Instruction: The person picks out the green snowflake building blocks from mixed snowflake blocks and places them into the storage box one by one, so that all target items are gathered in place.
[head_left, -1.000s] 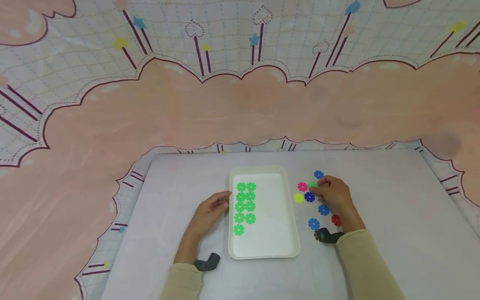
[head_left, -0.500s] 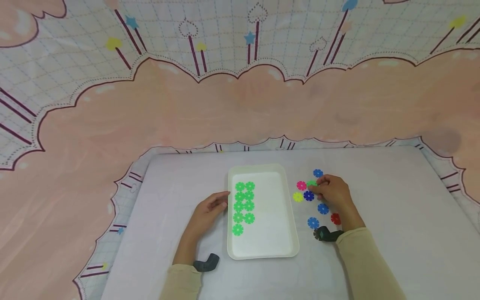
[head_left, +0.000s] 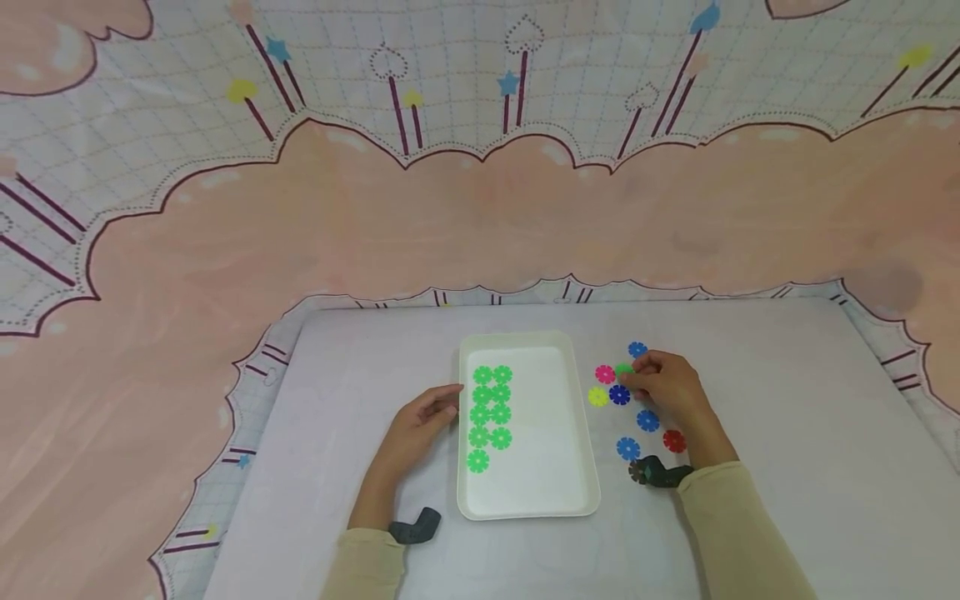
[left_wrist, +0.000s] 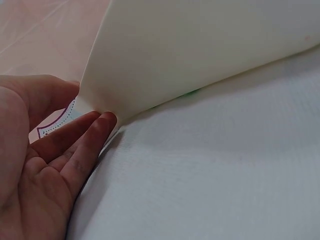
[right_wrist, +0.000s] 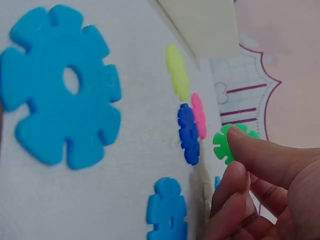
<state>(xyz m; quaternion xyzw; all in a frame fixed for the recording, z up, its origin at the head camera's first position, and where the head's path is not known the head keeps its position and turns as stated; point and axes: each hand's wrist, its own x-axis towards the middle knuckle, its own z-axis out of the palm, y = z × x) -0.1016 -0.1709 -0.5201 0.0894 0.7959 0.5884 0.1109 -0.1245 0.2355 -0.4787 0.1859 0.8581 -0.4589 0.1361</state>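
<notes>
Green disc (head_left: 623, 369) lies flat on the table, right of the tray (head_left: 585, 433) — your right hand (head_left: 670, 389) is on it, thumb and forefinger pinching its edge. Pink disc (head_left: 604, 374), dark blue disc (head_left: 619, 395) crowd just beside it. Left hand (head_left: 417, 421) rests w/ straight fingers against the tray's left wall.

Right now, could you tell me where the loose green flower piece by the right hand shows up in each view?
Head: green flower piece right of the tray, at the right hand's fingertips.
Left wrist: not in it.
Right wrist: right of centre, under a fingertip.
Shared landmark: the pink piece.
</notes>
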